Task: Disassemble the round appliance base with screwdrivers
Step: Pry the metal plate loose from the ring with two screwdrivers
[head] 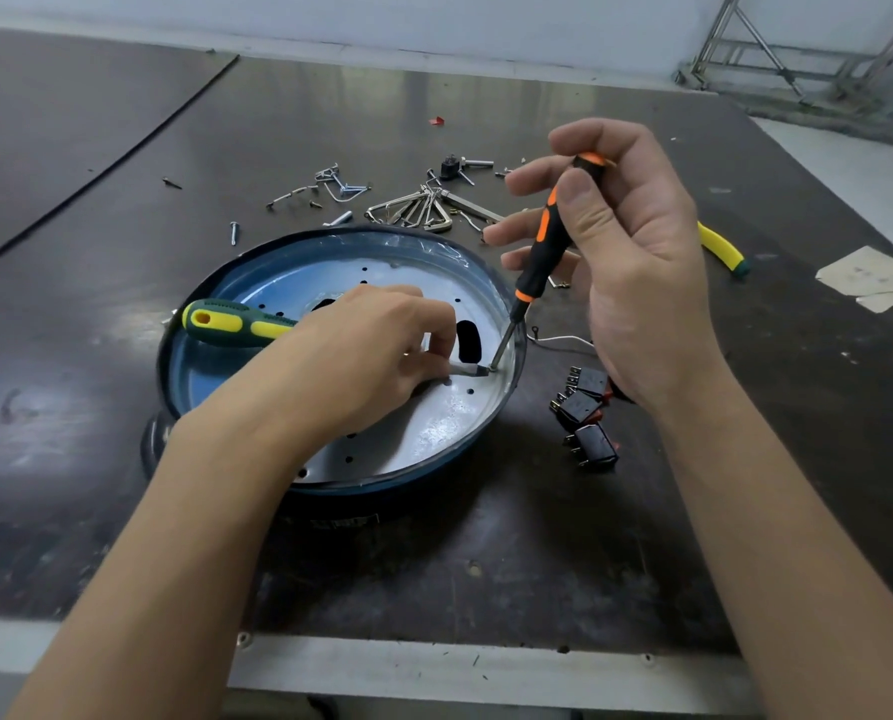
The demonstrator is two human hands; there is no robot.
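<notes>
With the base (434,423) sitting mid desk (537,537), the left hand (376,350) grips the green driver (226,322) as a brace and the right hand (621,252) pinches the orange driver (543,241), so keep both tips seated near the right rim, press down and turn slowly.

Two bare forearms, bare left hand (376,350), bare right hand (636,262), short-trimmed thumbnail

Workshop. Scuffed dark bench (486,563). Loose screws (233,232) and hex keys (423,209) scattered beyond the left hand (371,350). Black switches (584,410) beside the right hand (626,252). Bare metal frame (797,45) far behind.
</notes>
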